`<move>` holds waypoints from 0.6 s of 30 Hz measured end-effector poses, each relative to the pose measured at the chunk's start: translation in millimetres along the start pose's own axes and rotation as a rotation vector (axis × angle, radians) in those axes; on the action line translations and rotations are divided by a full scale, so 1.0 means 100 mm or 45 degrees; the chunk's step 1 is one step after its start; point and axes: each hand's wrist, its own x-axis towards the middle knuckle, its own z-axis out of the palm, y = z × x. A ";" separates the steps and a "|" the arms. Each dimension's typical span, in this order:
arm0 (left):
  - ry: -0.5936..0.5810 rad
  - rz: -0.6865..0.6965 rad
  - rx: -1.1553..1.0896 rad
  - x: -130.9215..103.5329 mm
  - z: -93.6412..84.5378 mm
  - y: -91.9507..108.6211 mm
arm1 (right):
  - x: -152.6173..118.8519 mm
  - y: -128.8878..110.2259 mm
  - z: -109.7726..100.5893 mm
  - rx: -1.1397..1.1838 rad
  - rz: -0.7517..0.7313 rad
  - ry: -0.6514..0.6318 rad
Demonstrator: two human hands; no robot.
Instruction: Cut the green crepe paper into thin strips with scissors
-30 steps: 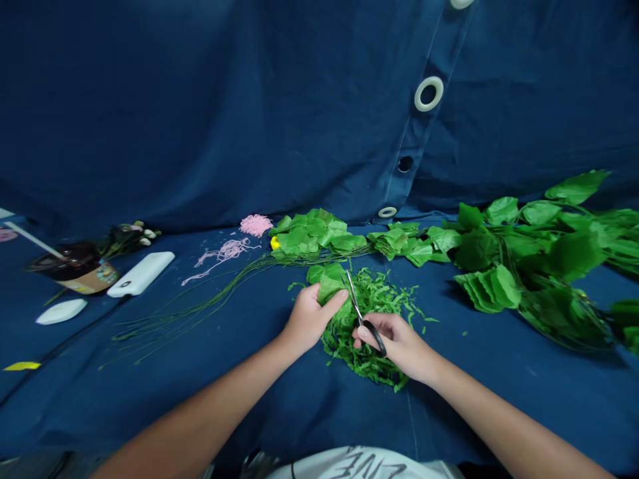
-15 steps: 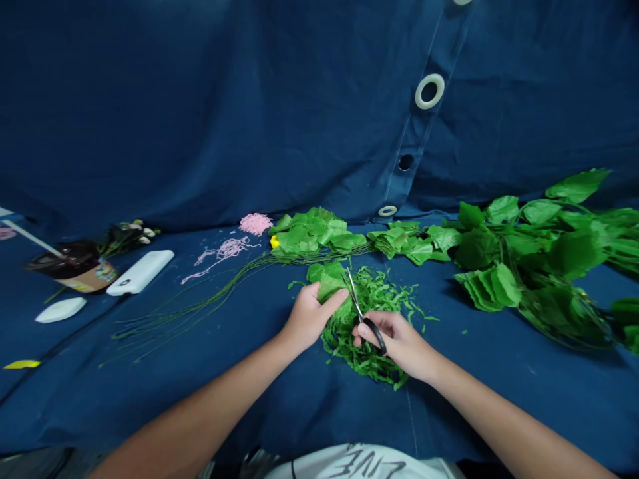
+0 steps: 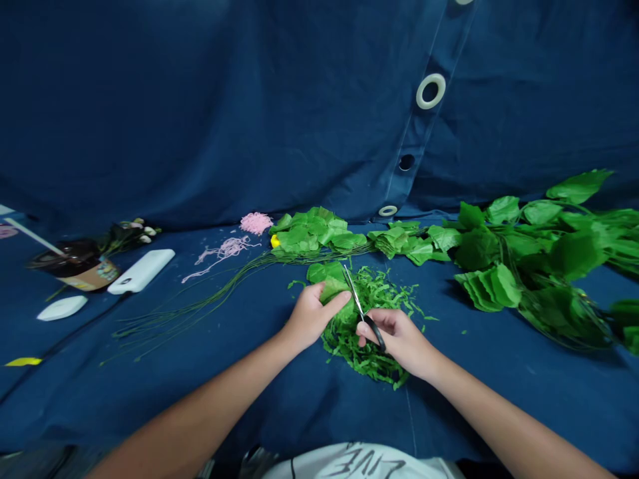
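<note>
My left hand [image 3: 310, 318] pinches a folded stack of green paper leaves [image 3: 329, 281] between thumb and fingers. Black-handled scissors [image 3: 360, 309] are gripped in my right hand [image 3: 399, 340], their blades pointing up along the right edge of the leaf stack. Both hands hover over a heap of green paper shreds [image 3: 369, 319] on the blue cloth [image 3: 249, 372].
Stacked green leaves [image 3: 312, 233] and thin green wire stems [image 3: 200, 299] lie behind the hands. Leafy branches [image 3: 539, 253] fill the right. Pink shreds [image 3: 255, 223], a white case [image 3: 141, 271], a white oval [image 3: 62, 308] and a dark cup [image 3: 74, 266] lie at left.
The scissors' blades have shifted slightly up and left against the leaf stack; both hands stay in almost the same place.
</note>
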 end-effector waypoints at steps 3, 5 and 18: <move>0.037 -0.030 -0.048 0.01 0.00 0.00 | 0.00 -0.02 0.00 -0.011 -0.002 -0.007; 0.062 -0.043 -0.075 0.01 0.00 0.00 | -0.01 -0.04 0.00 -0.016 0.001 -0.007; -0.036 -0.104 -0.032 0.03 -0.04 -0.05 | 0.00 0.03 0.02 0.033 0.028 -0.032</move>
